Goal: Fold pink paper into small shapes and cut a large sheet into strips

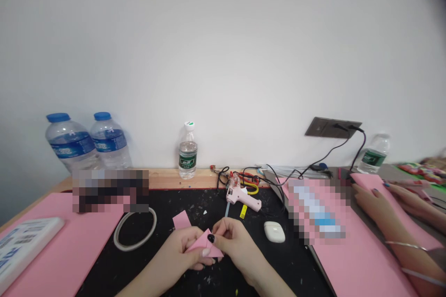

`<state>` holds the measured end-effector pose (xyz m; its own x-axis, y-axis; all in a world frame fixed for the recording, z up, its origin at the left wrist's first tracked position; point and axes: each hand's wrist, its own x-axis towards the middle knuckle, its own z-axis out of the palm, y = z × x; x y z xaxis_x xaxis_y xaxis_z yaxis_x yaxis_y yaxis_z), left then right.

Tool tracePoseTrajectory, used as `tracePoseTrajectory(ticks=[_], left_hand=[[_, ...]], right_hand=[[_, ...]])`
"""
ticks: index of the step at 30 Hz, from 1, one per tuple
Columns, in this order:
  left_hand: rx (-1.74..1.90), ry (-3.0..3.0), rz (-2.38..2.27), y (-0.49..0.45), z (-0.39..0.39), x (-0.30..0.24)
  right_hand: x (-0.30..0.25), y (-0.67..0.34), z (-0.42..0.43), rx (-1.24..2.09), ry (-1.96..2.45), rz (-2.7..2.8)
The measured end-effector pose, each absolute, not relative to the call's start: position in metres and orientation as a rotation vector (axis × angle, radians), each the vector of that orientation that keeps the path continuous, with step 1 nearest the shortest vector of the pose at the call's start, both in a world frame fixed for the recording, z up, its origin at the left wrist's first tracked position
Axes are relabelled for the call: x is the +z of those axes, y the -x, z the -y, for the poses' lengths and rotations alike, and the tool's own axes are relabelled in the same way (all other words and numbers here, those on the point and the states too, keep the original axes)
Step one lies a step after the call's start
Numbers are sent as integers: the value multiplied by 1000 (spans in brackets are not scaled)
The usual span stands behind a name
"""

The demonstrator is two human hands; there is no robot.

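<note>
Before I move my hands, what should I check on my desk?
1. Your left hand and right hand both pinch the folded pink foam piece: ok.
2. The pink hot glue gun lies on the black mat, apart from your hands: ok.
3. The glue gun's tip is cool: cannot tell.
4. The small pink foam square lies on the mat, apart from your hands: ok.
5. The co-worker's hands stay on the pink foam sheet, away from yours: ok.

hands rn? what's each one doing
Left hand: closed, holding pink foam.
Right hand: closed, holding the same foam.
</note>
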<state>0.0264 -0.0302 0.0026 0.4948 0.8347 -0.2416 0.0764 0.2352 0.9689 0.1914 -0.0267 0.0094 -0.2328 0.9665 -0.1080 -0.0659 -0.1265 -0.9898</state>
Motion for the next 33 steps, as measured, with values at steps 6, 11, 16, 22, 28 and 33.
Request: tracePoseTrajectory(ticks=[6,11,16,22,28,33], left_hand=[[617,-1204,-958,-26,30,6],[590,-1183,-999,-25,29,11],[590,-1164,-1015,-25,30,12],[598,-1193,-1041,-27,29,7],[606,-1253,-1039,-30,33,0],[589,-1218,-1016,-31,33,4]], right_hand=[[9,-192,27,1565,1146,1325],[13,-193,30,1483,1148,1581],[14,-192,30,1454,1128,1574],[11,-190,30,1378,1159,1628],[16,-187,34,1202,1188,1771],[17,-188,33,1231,1169,1754]])
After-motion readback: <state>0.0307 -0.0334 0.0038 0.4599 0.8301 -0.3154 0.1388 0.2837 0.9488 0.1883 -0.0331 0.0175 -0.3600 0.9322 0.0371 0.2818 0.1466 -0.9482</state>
